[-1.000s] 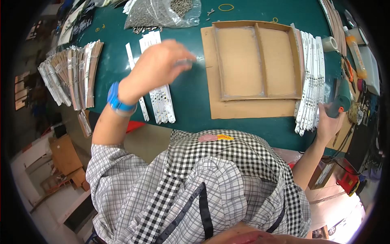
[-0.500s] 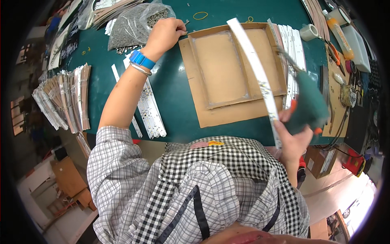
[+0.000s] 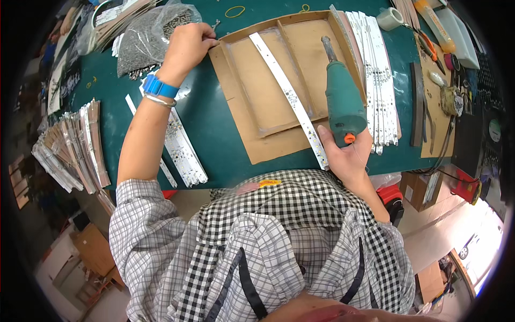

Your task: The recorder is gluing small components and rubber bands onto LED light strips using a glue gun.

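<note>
My right hand [image 3: 346,153] grips a green electric screwdriver [image 3: 341,96] and also holds the near end of a long white strip [image 3: 289,99] dotted with small parts. The strip lies slanted across a brown cardboard tray [image 3: 257,115]; the tool's tip points into the tray's right section. My left hand [image 3: 186,45], with a blue band [image 3: 160,87] on the wrist, is closed at the tray's far left corner beside a clear bag of small dark screws [image 3: 147,35]. Whether its fingers pinch a screw is hidden.
More white strips [image 3: 378,75] lie stacked right of the tray, and a few [image 3: 182,153] lie left of it on the green mat. Fanned brown and white strips [image 3: 72,145] fill the left edge. A tape roll [image 3: 389,17], glue bottle [image 3: 434,24] and hand tools [image 3: 440,70] sit at right.
My right hand has brought the screwdriver and one white strip over the tray, laying the strip down in it. My left hand has stayed at the bag by the tray's corner.
</note>
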The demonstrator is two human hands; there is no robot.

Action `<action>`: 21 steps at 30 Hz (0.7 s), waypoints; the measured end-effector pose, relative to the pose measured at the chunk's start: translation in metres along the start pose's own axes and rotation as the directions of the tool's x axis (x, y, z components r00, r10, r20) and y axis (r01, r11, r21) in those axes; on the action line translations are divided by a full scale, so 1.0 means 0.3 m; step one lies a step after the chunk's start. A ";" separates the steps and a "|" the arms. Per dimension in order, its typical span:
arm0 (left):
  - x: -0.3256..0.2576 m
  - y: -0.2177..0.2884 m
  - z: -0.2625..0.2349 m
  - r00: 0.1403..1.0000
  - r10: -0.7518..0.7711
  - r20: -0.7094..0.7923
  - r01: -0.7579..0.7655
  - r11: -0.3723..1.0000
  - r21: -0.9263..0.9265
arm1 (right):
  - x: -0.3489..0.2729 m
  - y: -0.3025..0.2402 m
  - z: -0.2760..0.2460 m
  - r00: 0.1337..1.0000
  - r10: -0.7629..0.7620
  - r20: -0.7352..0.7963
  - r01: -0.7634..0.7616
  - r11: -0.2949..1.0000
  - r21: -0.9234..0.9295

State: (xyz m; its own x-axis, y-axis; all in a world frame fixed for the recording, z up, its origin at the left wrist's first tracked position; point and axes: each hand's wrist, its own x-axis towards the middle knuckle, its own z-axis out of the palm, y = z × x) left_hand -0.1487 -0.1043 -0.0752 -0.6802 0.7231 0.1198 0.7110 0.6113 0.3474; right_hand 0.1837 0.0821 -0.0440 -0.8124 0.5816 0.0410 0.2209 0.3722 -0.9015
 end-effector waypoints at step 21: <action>-0.053 0.029 -0.044 0.993 -0.110 -0.036 0.114 0.984 0.136 | 0.041 -0.004 -0.114 0.998 -0.068 0.010 0.062 0.952 0.299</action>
State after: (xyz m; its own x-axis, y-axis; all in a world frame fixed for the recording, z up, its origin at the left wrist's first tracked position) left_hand -0.1340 -0.1148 -0.0618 -0.7603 0.6395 0.1142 0.6465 0.7277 0.2290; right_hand 0.1917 0.1136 -0.0278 -0.8310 0.5477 0.0978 -0.0013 0.1739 -0.9848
